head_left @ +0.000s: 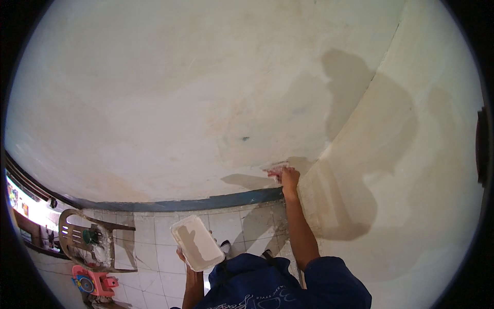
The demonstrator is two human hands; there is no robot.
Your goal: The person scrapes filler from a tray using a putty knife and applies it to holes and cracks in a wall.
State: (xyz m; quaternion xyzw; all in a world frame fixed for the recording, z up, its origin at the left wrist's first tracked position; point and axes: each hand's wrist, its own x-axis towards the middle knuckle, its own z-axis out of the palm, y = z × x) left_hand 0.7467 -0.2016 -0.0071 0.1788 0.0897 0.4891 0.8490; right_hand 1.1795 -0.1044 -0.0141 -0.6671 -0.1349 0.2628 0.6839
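My right hand (289,177) is stretched out to the off-white wall (170,118), low down and close to the corner. Its fingers are closed on a small, flat putty spreader (278,168) with reddish and whitish parts, which lies against the wall surface. Lower left, my left hand (181,254) grips the side of a white rectangular tub (196,243); most of its fingers are hidden behind it. A smooth, pale surface shows inside the tub, with a shadow across it. A small dark patch (245,138) marks the wall above and left of the spreader.
A blue-grey band (216,201) runs along the wall's foot above the white floor tiles (146,232). At left stand a brown plastic chair (72,234), with a green item on it, and a pink stool (98,282). A second wall (401,206) rises at right.
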